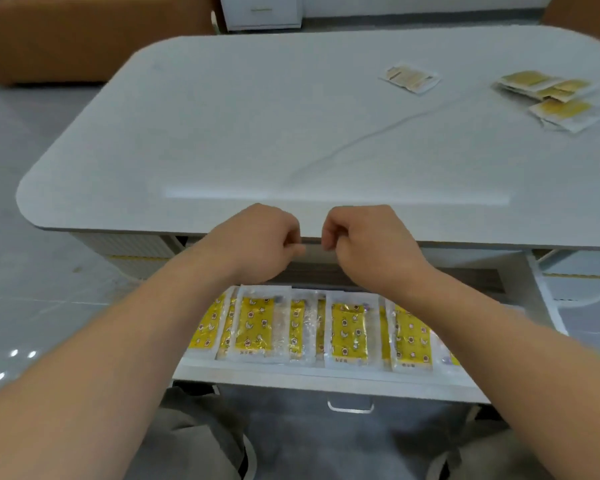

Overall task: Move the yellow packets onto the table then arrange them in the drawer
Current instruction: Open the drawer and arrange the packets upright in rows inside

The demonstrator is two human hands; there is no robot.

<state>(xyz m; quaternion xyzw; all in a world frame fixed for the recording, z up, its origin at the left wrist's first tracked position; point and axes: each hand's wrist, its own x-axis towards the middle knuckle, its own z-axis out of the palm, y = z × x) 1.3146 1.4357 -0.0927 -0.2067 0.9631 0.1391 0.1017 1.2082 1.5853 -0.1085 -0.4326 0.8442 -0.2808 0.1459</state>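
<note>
Both hands are hovering at the near edge of the worktop [222, 133], above the open drawer [326, 379]; the left hand [257, 242] and right hand [371, 244] are curling their fingers [293, 237] closed into loose fists, gripping nothing visible. Yellow packets [253, 323] are lying in an overlapping row inside the drawer, while more packets [551, 95] are sitting near the worktop's far right corner.

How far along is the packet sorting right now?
A row of yellow packets already lies in the open drawer. Both the left hand and right hand are curled at the table edge, apparently empty. Several loose packets on the table's far right remain.
</note>
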